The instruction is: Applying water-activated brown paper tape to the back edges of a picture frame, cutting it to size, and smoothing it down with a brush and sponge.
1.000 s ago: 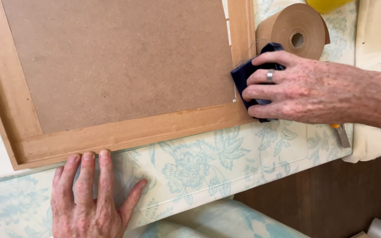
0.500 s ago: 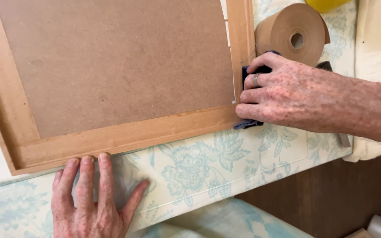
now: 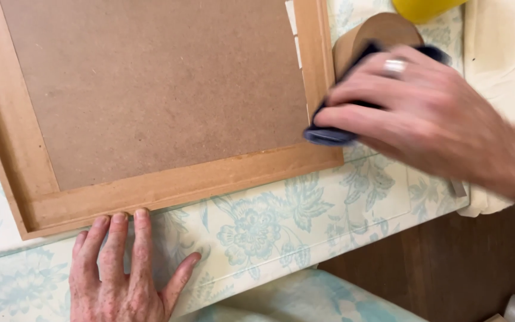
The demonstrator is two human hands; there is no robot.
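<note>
Under the right hand (image 3: 430, 113), a dark blue pad (image 3: 329, 134) is pinched in curled fingers and now sits against the wooden frame's (image 3: 180, 188) right rail near the lower corner, a little higher and farther in than half a second ago, so the rubbing stroke is travelling along that rail. Beyond its knuckles lies a brown tape roll (image 3: 382, 27). Left hand (image 3: 123, 268) lies flat, fingers spread, fingertips touching the frame's bottom edge, holding nothing. Both rest on a pale floral cloth (image 3: 305, 220); dark wood floor (image 3: 442, 268) shows below.

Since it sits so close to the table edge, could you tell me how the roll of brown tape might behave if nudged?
The roll of brown tape lies flat on the floral cloth, so it would probably slide rather than roll. Stood on edge, it could roll. It looks thickly wound, likely fairly heavy and stiff.
</note>
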